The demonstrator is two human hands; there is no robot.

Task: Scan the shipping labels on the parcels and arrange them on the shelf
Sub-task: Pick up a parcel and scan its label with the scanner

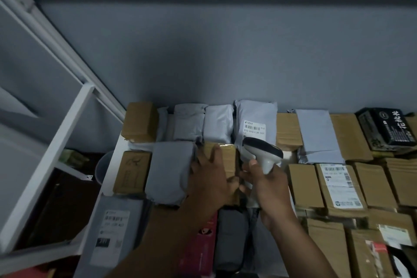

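Here | left hand [211, 178] on cardboard box [228, 160] | grey mailers [169, 176] beside

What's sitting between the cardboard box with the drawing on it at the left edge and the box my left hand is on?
A grey poly mailer, seen in the head view.
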